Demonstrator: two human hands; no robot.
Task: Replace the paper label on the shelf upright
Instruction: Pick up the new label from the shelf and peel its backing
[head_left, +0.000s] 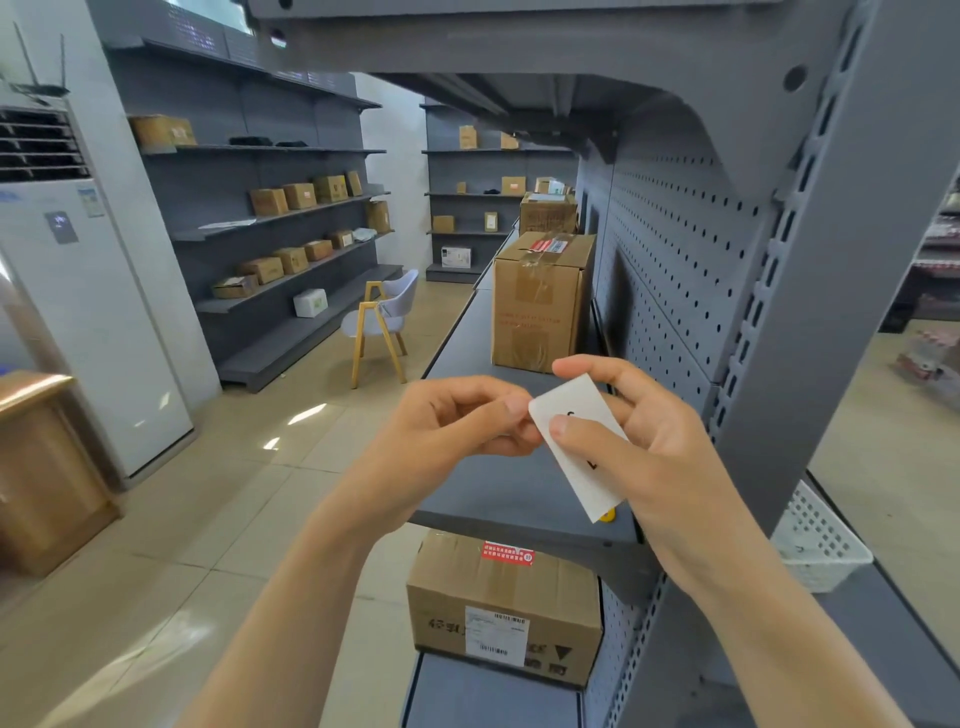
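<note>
A white paper label (576, 415) with black print sits between both hands, in front of the grey shelf. My right hand (649, 447) holds it along its right side, thumb pressed on its face. My left hand (457, 421) pinches the label's upper left corner with thumb and forefinger. The grey slotted shelf upright (810, 291) rises just right of my hands, apart from the label. Most of the print is covered by my right thumb.
A tall cardboard box (540, 301) stands on the grey shelf (467, 353) behind my hands. Another taped box (504, 608) lies on the shelf below. A white plastic basket (821, 545) sits at the right. A chair (384, 322) stands in the aisle.
</note>
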